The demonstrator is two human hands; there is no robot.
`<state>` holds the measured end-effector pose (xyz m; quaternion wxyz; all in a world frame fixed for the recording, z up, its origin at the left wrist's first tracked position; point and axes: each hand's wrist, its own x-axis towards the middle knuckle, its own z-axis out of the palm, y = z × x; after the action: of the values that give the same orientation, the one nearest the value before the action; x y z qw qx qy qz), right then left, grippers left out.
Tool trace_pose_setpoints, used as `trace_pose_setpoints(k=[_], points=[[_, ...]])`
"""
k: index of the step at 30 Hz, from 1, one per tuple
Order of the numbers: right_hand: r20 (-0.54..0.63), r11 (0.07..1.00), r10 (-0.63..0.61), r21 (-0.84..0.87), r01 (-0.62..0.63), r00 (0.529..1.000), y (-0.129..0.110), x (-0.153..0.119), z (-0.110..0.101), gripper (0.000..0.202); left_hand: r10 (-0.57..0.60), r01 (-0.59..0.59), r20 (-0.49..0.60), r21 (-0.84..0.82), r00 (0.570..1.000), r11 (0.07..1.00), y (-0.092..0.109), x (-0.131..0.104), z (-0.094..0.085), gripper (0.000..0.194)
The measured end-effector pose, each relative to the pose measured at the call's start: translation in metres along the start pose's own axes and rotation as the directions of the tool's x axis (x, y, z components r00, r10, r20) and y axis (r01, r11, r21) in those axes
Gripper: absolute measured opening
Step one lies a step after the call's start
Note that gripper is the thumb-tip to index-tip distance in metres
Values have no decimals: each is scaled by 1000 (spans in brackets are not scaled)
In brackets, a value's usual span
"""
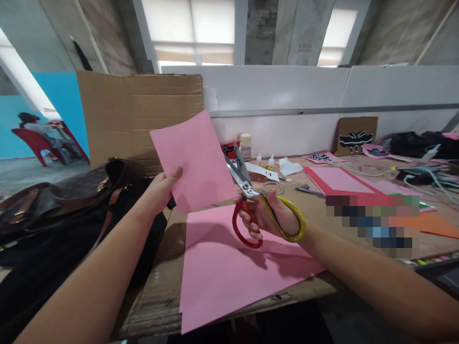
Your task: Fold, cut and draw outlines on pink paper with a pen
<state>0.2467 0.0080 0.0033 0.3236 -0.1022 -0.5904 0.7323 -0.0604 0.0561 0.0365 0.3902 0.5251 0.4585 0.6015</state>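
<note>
The left forearm (111, 253) is stretched forward and upward, the left hand (168, 187) raised with its thumb (175, 174) pressed down. The right forearm (362, 274) is angled inward, the right hand (264, 216) held slightly lower, its fingers (247, 223) curled and its thumb (282, 209) spread apart.

Open scissors (246, 187) with red and yellow handles tilt upward beside a raised, curved pink sheet (196, 165).

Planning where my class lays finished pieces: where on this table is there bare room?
A narrow strip of table between the black cloth and flat pink sheets; another patch between the right hand and slim dark tool. Crowded: the back, with jar and small bottles; far right, with cables.
</note>
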Motion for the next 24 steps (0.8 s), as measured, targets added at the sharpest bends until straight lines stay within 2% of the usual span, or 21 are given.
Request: trace_pose_setpoints(k=[3, 7, 14, 19, 24], points=[[15, 1000, 17, -4, -17, 1000, 1, -1, 0, 80, 4, -5, -21, -41, 1000, 999, 2, 1, 1, 35], [9, 999, 40, -26, -40, 999, 6, -1, -2, 74, 15, -15, -22, 6, 1000, 1000, 2, 0, -1, 33], [-5, 997, 30, -72, -30, 1000, 11, 2, -6, 80, -29, 16, 81, 158, 996, 987, 8, -12, 0, 32], [-47, 997, -23, -76, 19, 999, 10, 3, -4, 76, -36, 20, 116, 134, 993, 991, 3, -14, 11, 35], [-67, 996, -40, -80, 35, 997, 8, 4, 0, 73, -50, 36, 133, 110, 990, 993, -3, -11, 10, 37]])
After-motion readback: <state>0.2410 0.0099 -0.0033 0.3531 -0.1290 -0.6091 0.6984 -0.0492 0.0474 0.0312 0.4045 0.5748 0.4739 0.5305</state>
